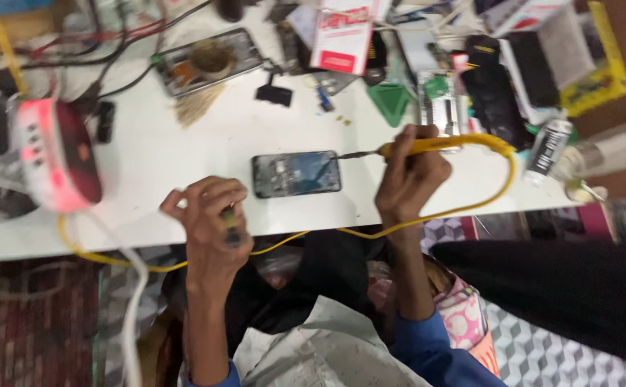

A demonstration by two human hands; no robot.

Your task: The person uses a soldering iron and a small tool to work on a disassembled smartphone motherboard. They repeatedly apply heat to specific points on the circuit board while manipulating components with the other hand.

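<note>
An opened phone (296, 173) lies flat near the front edge of the white table (169, 165), its insides showing. My right hand (411, 174) grips a yellow soldering iron (428, 147), and the iron's metal tip touches the phone's right end. The iron's yellow cord (503, 183) loops right and runs back under the table edge. My left hand (209, 222) is at the table's front edge, left of the phone, closed on a small dark green tool (231, 223).
A red-and-white round device (55, 154) sits at the left. Another opened phone frame (209, 61), a brush (198, 104), a green triangular pick (390, 100), cables, boxes and dark phone parts crowd the back. A small bottle (548, 149) stands at the right. Dark cloth (564, 287) lies lower right.
</note>
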